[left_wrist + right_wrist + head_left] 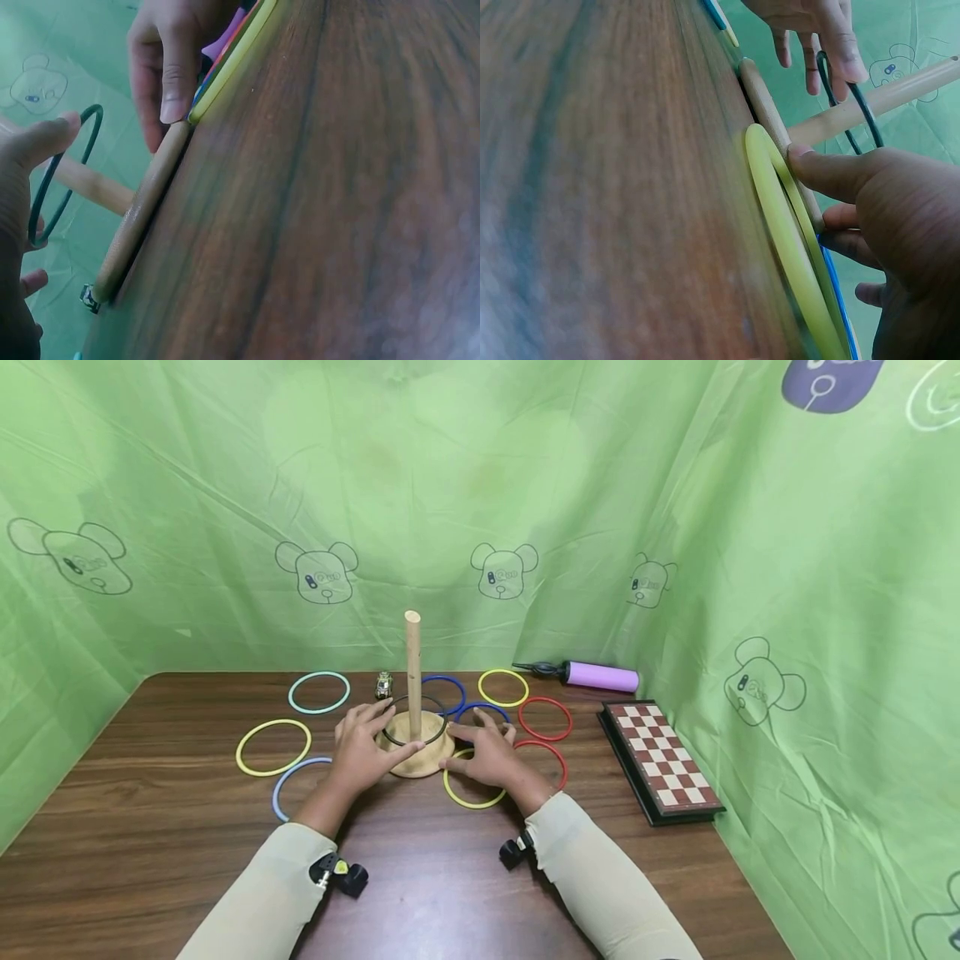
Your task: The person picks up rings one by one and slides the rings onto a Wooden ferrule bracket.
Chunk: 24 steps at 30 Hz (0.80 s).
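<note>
A wooden stand has a round base (416, 766) and an upright post (414, 668). My left hand (360, 747) pinches a thin dark green ring (868, 112) between thumb and fingers; the ring surrounds the post and is held above the base. On the other side, my right hand (487, 752) grips the rim of the base, its thumb and fingers on the edge in the right wrist view. Just under that hand lies a yellow ring (472, 807), close against the base. A light blue ring (274, 793) lies beside the left forearm, partly covered.
Left on the table are a turquoise ring (289, 695) and another yellow ring (238, 753). Behind the right hand lie blue, yellow and red rings (546, 740). A toy car (384, 685), purple hand pump (602, 677) and checkered board (660, 756) sit near the green curtain (420, 527).
</note>
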Available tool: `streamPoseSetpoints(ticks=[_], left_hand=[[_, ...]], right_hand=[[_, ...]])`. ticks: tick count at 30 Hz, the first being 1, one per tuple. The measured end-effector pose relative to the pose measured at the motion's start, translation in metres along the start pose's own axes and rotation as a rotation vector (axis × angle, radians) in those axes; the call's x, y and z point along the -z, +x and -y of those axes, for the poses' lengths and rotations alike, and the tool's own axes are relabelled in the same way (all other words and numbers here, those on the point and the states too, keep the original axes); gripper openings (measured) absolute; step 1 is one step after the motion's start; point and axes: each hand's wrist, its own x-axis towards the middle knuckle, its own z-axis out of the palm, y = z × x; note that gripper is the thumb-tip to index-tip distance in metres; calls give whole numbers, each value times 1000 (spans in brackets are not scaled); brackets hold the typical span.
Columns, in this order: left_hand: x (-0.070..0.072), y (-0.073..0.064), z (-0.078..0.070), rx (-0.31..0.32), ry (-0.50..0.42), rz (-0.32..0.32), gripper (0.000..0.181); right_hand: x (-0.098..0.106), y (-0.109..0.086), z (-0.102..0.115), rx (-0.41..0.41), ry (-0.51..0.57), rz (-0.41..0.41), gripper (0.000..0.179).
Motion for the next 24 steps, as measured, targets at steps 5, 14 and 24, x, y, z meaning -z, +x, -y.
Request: streamPoseSetpoints(ticks=[5,14,24], left_hand=[[-2,0,3,25,53,70,86],[-4,-2,7,57,86,149,85],[-4,-3,8,63,96,164,83]], right_hand=[[-1,1,-1,0,-4,6,71],[-1,1,-1,0,8,9,71],[-2,2,-1,0,2,4,69]])
